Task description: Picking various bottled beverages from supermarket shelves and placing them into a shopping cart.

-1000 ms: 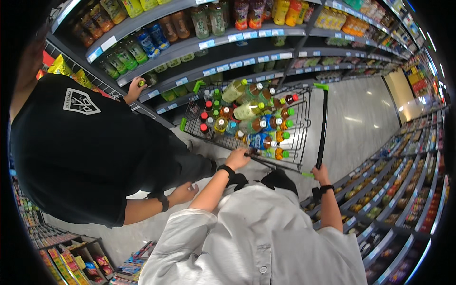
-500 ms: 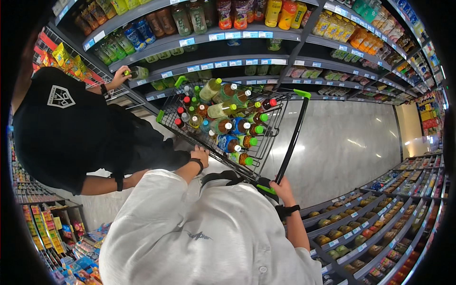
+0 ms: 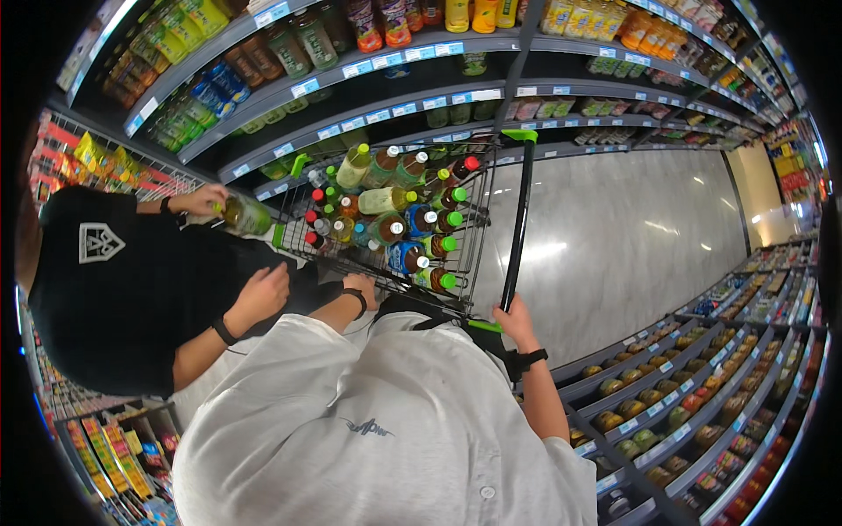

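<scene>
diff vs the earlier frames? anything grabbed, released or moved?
The co-worker's hand, earlier reaching into the shelf, has drawn back holding a green bottle beside the cart. The view has also swung. Unchanged: right hand grips the cart handle, left hand stays at the cart's near edge, bottles still fill the cart.

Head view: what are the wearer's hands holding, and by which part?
Right hand grips the shopping cart by the near end of its black handle bar. Left hand rests at the basket's near rim; whether it grips cannot be told.
</scene>
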`<act>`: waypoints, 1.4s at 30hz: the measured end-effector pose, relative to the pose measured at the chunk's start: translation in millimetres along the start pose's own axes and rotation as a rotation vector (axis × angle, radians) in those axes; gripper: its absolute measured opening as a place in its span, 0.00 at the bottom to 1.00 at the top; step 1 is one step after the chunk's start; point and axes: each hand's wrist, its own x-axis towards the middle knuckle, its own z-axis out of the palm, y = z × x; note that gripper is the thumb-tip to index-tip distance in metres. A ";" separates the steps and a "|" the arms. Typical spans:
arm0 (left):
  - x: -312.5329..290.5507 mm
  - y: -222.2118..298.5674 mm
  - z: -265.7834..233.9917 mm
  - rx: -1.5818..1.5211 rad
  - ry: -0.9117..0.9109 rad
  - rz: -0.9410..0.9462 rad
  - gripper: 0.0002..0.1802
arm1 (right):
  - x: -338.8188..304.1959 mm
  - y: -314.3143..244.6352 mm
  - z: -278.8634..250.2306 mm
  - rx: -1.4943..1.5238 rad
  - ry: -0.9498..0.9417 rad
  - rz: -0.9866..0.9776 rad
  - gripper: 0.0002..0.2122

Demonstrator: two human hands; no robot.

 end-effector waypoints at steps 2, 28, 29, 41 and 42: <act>10.3 -10.0 -0.1 0.043 -0.031 0.091 0.39 | 12.4 4.4 1.4 -0.002 0.014 -0.014 0.17; 59.9 -81.2 3.4 -0.366 0.022 0.263 0.25 | 56.4 -92.2 32.4 -0.499 0.556 0.124 0.11; 61.0 -85.7 2.2 -0.372 0.028 0.248 0.25 | 60.3 -92.2 32.1 -0.495 0.551 0.107 0.11; 66.3 -51.6 63.5 -0.604 0.080 -0.081 0.34 | 128.2 -58.8 -6.1 -0.240 -0.141 -0.119 0.24; 52.9 -44.4 31.7 -0.523 0.024 -0.108 0.35 | 135.2 -55.5 -12.4 -0.136 -0.262 -0.050 0.24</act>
